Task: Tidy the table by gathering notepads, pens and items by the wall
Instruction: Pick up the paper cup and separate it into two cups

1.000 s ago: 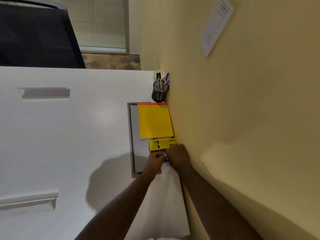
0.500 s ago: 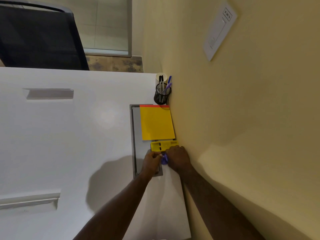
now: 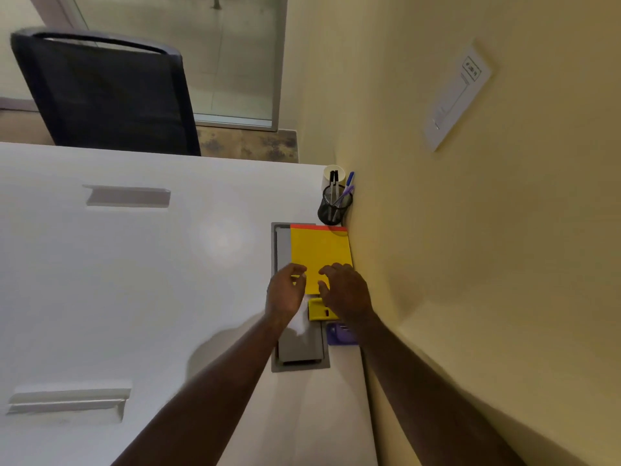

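— Where are they up to?
— Both hands hover over the yellow notepad [image 3: 319, 253] at the desk's [image 3: 134, 280] wall edge; left hand [image 3: 285, 294] and right hand [image 3: 346, 292] loosely curled, holding nothing.
— Next?
— Probably squaring it. Wall's tight on the right; open room leftward.

A pale yellow wall [image 3: 470, 230] runs along the right edge of a white table [image 3: 134, 280], carrying a white plate [image 3: 457, 95], perhaps a switch. Beyond the table stand a black mesh chair [image 3: 107, 95] and a glass partition [image 3: 201, 55] over mottled brown floor [image 3: 248, 144].
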